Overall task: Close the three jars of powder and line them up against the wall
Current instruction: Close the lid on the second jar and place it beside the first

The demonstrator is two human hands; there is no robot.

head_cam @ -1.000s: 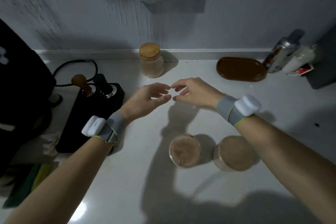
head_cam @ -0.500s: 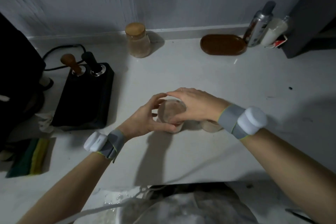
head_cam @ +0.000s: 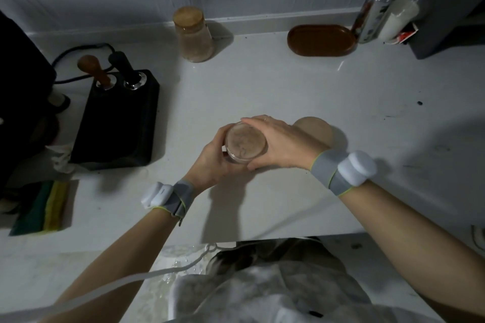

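An open glass jar of brown powder [head_cam: 245,145] stands on the white counter [head_cam: 288,92] in the middle. My left hand [head_cam: 212,162] wraps its left side and my right hand [head_cam: 282,143] wraps its right side, so both grip it. Just right of it, partly hidden by my right hand, is a second jar [head_cam: 316,130] seen from above; I cannot tell whether its top is a lid or powder. A third jar [head_cam: 195,37] with a cork lid stands closed against the back wall.
A black stand [head_cam: 115,123] holding two tampers sits at the left, with a dark machine beyond it. A brown oval tray [head_cam: 321,40], a spray can [head_cam: 375,10] and a white bottle [head_cam: 399,19] line the back right. A green-yellow cloth [head_cam: 42,208] lies front left.
Both hands came back from the far jar by the wall and closed around the open jar in the middle. The view tilted down and now shows my lap.
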